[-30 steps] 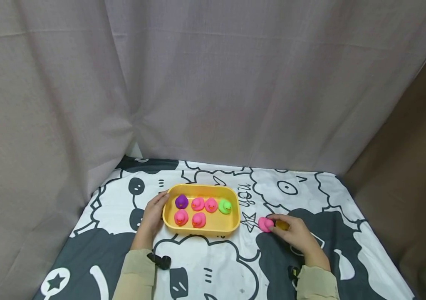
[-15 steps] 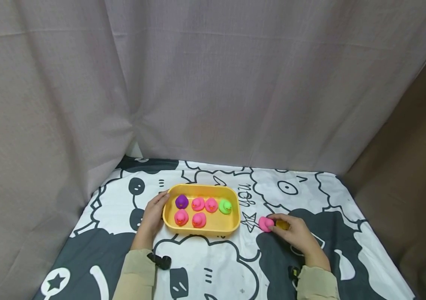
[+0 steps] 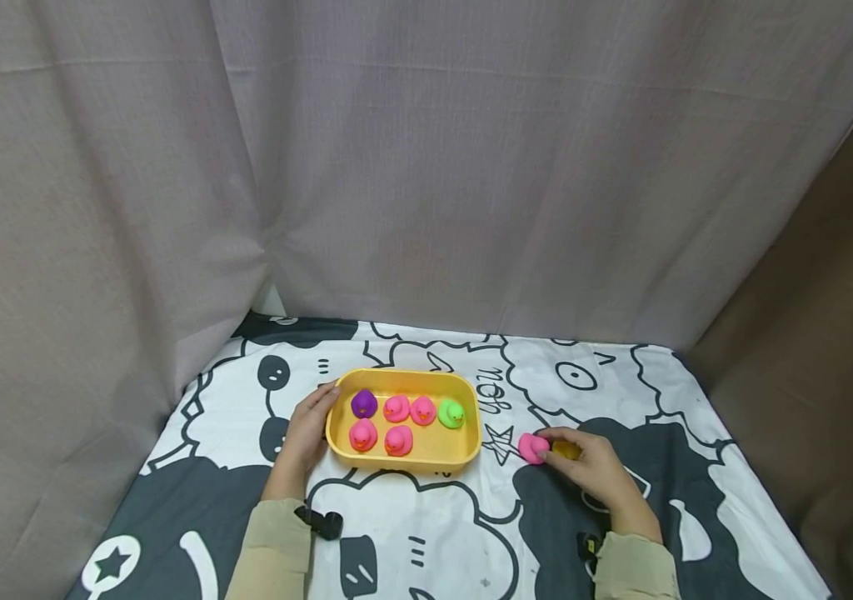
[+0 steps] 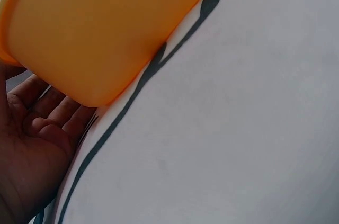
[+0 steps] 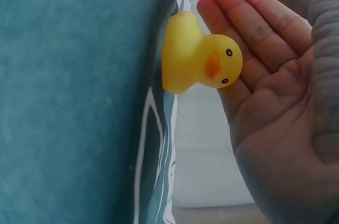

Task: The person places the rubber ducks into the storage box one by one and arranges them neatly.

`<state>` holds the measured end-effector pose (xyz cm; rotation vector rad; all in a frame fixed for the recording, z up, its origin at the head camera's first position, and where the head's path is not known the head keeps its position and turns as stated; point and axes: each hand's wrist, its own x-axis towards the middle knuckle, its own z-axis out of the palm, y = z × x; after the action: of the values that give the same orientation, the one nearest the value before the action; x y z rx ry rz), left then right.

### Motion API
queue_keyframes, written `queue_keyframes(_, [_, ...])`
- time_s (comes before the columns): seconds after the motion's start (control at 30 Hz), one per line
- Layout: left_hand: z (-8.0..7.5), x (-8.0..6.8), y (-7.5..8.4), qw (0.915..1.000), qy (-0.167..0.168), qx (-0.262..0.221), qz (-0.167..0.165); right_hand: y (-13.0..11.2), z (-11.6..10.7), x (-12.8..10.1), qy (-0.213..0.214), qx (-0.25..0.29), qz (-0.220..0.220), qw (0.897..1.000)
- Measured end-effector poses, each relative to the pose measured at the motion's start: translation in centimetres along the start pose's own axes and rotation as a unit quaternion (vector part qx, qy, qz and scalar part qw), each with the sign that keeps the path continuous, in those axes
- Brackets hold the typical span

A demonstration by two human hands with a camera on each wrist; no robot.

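My left hand (image 3: 309, 425) holds the left end of a yellow tray (image 3: 441, 448), its thumb near the rim and its fingers around the outer wall in the left wrist view. In the tray sit a purple rubber duck (image 3: 363, 404), a green rubber duck (image 3: 451, 413) and several pink ones. To the right of the tray, my right hand (image 3: 593, 468) pinches a pink rubber duck (image 3: 532, 448) between thumb and fingertips, low at the cloth. A yellow rubber duck (image 5: 183, 52) stands on the cloth beside my right palm, partly covered by the hand in the head view.
Beneath everything lies a black-and-white cartoon-print cloth (image 3: 426, 508). Grey curtains (image 3: 426, 167) close off the back and left, and a brown curtain (image 3: 846, 333) hangs on the right.
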<state>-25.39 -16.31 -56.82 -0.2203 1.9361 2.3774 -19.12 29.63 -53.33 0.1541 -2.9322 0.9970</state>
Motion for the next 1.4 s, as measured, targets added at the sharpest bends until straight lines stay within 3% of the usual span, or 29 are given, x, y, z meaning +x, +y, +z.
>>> queue_keyframes(0.73, [-0.4,-0.1,0.0,0.9999,0.007,0.008,0.000,-0.9,0.3,0.1,0.015,-0.006,0.021,1.000])
queue_keyframes(0.97, [-0.3,0.1,-0.2,1.0000,0.000,-0.002,0.005,-1.6,0.3,0.0,0.040,-0.001,-0.001,0.999])
queue_keyframes(1.4, [0.0,0.1,0.0,0.9998,0.001,0.017,0.006,-6.0,0.7,0.7,0.048,0.029,-0.017,0.998])
